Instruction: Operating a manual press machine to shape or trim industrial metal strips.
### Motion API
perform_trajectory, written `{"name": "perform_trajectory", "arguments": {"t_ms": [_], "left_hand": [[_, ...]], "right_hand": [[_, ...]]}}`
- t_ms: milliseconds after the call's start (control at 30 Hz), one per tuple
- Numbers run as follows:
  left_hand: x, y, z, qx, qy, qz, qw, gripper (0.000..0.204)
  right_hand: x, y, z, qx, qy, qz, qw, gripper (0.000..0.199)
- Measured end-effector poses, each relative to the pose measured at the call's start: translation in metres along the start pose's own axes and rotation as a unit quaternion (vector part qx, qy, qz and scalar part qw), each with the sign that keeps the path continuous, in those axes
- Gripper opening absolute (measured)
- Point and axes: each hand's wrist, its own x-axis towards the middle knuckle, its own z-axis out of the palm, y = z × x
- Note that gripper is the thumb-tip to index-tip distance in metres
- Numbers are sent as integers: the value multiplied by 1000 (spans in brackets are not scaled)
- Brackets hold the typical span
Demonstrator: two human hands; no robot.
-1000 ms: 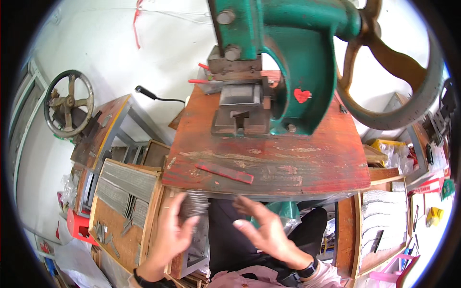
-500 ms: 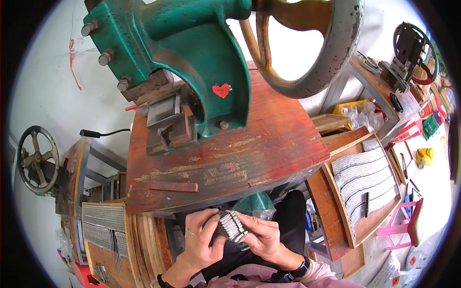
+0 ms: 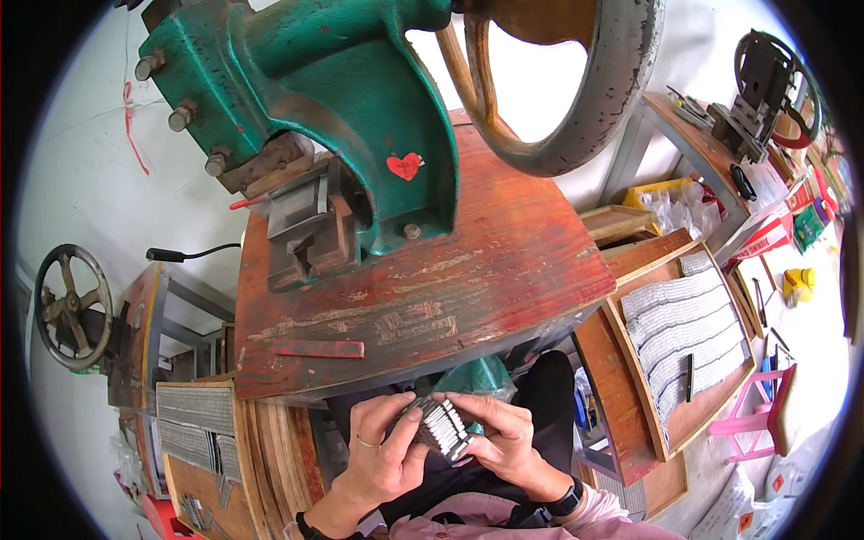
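Observation:
Between my hands, in front of the table's near edge, is a small bundle of thin metal strips (image 3: pixel 441 427) lined up side by side. Their bright, pale ends face up; darker metal shows along the bundle's edges. My left hand (image 3: pixel 378 443) grips its left side with thumb and fingers. On the other side my right hand (image 3: pixel 502 436) pinches it, the index finger along the top and the thumb near the lower right corner. Fingers hide part of the strips. Beyond, a green hand press (image 3: pixel 360 117) with a large wheel (image 3: pixel 641 81) stands on the worn red wooden table (image 3: pixel 504 243).
A flat reddish bar (image 3: pixel 320 348) lies near the table's front left. At right, a wooden tray (image 3: pixel 657 423) holds rows of small metal pieces; another tray (image 3: pixel 236 450) is at left. A pink stool (image 3: pixel 765 423) stands far right. Green plastic (image 3: pixel 481 376) hangs below the table edge.
The bundle has turned slightly in my hands and shifted a little to the right. Both hands keep their hold. The whole view has moved slightly, so the press appears higher and further left.

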Motion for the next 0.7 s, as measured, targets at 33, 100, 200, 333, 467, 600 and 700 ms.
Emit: {"name": "perform_trajectory", "arguments": {"t_ms": [33, 100, 200, 333, 467, 600, 700], "left_hand": [[0, 0, 0, -2, 1, -1, 1000, 53], [-1, -1, 1, 8, 4, 3, 1000, 52], [-2, -3, 2, 30, 9, 16, 999, 53], [-2, -5, 0, 55, 10, 33, 998, 55], [0, -4, 0, 53, 9, 31, 998, 56], [1, -3, -1, 57, 8, 32, 998, 54], [1, -4, -1, 60, 3, 30, 998, 54]], "right_hand": [[0, 1, 0, -3, 4, -4, 1000, 56], [-1, 1, 0, -7, 7, -8, 1000, 55], [0, 1, 0, -15, 5, -15, 1000, 54], [1, 4, -2, -24, -2, -10, 1000, 55], [0, 6, -1, -16, 5, -3, 1000, 58], [0, 5, -2, -28, 0, -3, 1000, 58], [0, 5, -2, -30, 1, 1, 1000, 57]]}}
